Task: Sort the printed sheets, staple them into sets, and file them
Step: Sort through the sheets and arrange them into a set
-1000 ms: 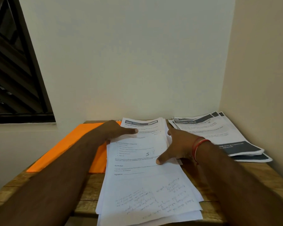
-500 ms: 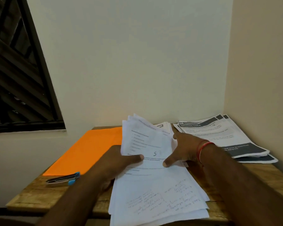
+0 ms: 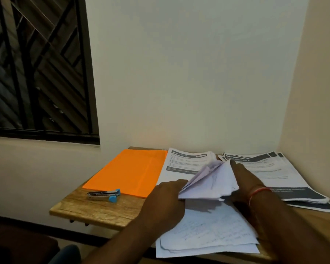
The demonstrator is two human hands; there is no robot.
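At the lower centre, a bundle of printed sheets is held above the pile, pinched by the curled left hand and propped by the straight fingers of the right hand, probably for sorting. The stapler lies ready at the left.

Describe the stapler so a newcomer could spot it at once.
On the wooden table in the wall corner, find the orange folder at the left. Just in front of its near edge lies the stapler: small, silver with a blue end, unlike the flat sheets nearby.
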